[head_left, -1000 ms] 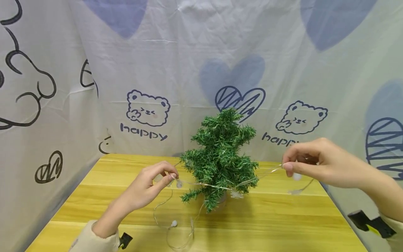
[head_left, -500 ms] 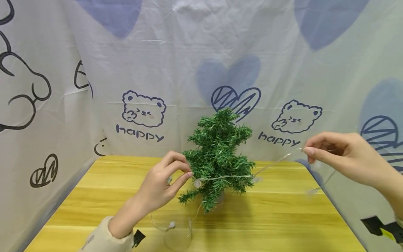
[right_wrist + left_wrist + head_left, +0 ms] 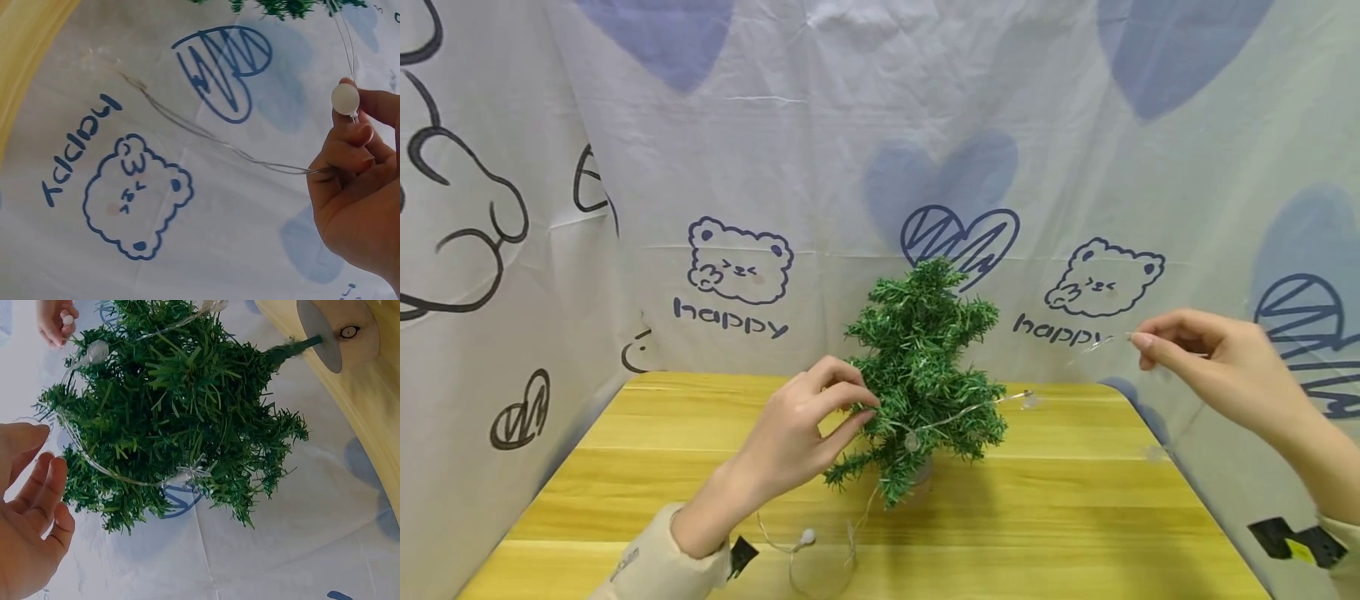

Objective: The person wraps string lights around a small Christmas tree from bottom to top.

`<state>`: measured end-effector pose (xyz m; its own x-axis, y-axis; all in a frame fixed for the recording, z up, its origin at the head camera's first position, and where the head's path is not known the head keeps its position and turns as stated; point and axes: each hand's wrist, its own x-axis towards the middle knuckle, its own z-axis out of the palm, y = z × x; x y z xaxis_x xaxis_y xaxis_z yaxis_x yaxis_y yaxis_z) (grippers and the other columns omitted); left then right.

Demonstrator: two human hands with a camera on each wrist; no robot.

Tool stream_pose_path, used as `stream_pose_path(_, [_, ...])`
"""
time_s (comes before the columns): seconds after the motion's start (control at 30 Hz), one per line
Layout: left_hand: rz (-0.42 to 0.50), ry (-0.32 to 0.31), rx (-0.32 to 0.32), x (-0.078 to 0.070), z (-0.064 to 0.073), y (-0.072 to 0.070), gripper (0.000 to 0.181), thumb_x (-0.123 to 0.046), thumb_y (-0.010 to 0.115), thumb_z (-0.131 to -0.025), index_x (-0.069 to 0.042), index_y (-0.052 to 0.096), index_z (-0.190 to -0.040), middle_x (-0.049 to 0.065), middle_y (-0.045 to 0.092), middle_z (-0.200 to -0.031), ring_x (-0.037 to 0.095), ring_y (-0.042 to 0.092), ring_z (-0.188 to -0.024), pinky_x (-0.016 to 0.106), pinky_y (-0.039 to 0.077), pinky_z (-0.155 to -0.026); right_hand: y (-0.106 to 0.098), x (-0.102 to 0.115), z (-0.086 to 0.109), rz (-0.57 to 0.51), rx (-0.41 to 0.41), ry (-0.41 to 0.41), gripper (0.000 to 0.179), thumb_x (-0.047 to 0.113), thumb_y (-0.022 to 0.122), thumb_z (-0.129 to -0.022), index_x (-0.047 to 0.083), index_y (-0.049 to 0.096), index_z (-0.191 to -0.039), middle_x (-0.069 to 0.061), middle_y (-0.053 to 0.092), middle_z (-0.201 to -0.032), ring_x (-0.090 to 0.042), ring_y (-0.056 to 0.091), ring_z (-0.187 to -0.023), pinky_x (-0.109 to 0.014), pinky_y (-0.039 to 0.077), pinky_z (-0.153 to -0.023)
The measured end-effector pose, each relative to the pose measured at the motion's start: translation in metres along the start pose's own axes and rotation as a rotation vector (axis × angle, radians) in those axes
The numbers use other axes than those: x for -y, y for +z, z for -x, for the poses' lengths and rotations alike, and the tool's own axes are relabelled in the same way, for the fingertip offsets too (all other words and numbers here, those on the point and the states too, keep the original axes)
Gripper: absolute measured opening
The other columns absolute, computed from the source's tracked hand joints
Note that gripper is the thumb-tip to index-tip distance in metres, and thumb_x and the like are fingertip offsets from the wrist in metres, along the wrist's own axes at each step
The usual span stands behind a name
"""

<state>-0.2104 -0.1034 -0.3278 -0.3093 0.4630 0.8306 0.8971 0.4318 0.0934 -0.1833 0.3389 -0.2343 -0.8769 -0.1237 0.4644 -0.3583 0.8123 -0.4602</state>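
Near: I log a slack loop of the light string (image 3: 912, 442) on the table (image 3: 1075, 508). My left hand (image 3: 808, 414) is free beside the tree (image 3: 925, 367); my right hand (image 3: 1228, 371) pinches the string, whose long axis slants down leftward across the branches. Behind: printed cloth (image 3: 850, 100).

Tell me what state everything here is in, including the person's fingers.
Tree, upright on the table.
Lights, partly across the tree's front, with a loop lying on the table; no glow showing.
Left fingers, bent, close to the branches; whether they grip the wire is unclear.
Right fingers, curled, pinching the lights.
Cloth, hanging behind the table, creased.
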Motion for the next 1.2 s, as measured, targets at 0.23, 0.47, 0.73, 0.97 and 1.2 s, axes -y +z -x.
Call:
stream_pose_path(0.23, [0.097, -0.044, -0.046, 0.012, -0.01, -0.009, 0.019, -0.003, 0.077, -0.089, -0.006, 0.074, -0.107, 0.005, 0.065, -0.109, 0.017, 0.065, -0.084, 0.025, 0.056, -0.077, 0.01, -0.01, -0.015, 0.021, -0.001, 0.02, 0.021, 0.029, 0.065, -0.105, 0.011, 0.073, -0.111, 0.003, 0.074, -0.086, -0.009, 0.062, -0.071, -0.022, 0.046, -0.058])
stream_pose_path(0.47, [0.212, -0.161, -0.116, 0.046, -0.042, -0.022, 0.016, 0.003, 0.072, -0.092, 0.0, 0.072, -0.108, 0.009, 0.067, -0.104, 0.016, 0.06, -0.083, 0.021, 0.046, -0.069, 0.025, -0.015, -0.043, 0.073, 0.027, 0.005, 0.025, 0.032, 0.062, -0.106, 0.01, 0.073, -0.11, -0.003, 0.074, -0.088, -0.012, 0.057, -0.067, -0.027, 0.042, -0.057])
stream_pose_path(0.73, [0.25, -0.434, -0.017, 0.086, -0.079, -0.034, 0.018, -0.008, 0.064, -0.103, -0.003, 0.069, -0.12, 0.011, 0.062, -0.116, 0.018, 0.061, -0.095, 0.03, 0.049, -0.077, 0.049, -0.014, -0.076, 0.107, 0.093, -0.066, 0.025, 0.027, 0.064, -0.105, 0.005, 0.074, -0.109, -0.002, 0.073, -0.083, -0.016, 0.059, -0.063, -0.029, 0.045, -0.054])
stream_pose_path(0.97, [0.212, -0.462, 0.154, 0.11, -0.113, -0.018, 0.023, -0.013, 0.061, -0.106, -0.005, 0.065, -0.126, 0.01, 0.061, -0.123, 0.023, 0.063, -0.102, 0.039, 0.054, -0.084, 0.065, -0.008, -0.1, 0.114, 0.173, -0.109, 0.021, 0.023, 0.064, -0.105, 0.004, 0.075, -0.108, -0.001, 0.072, -0.082, -0.018, 0.059, -0.064, -0.031, 0.048, -0.055])
stream_pose_path(1.2, [0.253, -0.439, 0.311, 0.124, -0.141, 0.01, 0.027, -0.012, 0.059, -0.106, -0.002, 0.062, -0.131, 0.015, 0.061, -0.128, 0.027, 0.062, -0.108, 0.042, 0.053, -0.094, 0.077, 0.004, -0.125, 0.125, 0.254, -0.164, 0.018, 0.017, 0.064, -0.104, 0.003, 0.075, -0.108, -0.004, 0.075, -0.087, -0.017, 0.066, -0.071, -0.033, 0.052, -0.063])
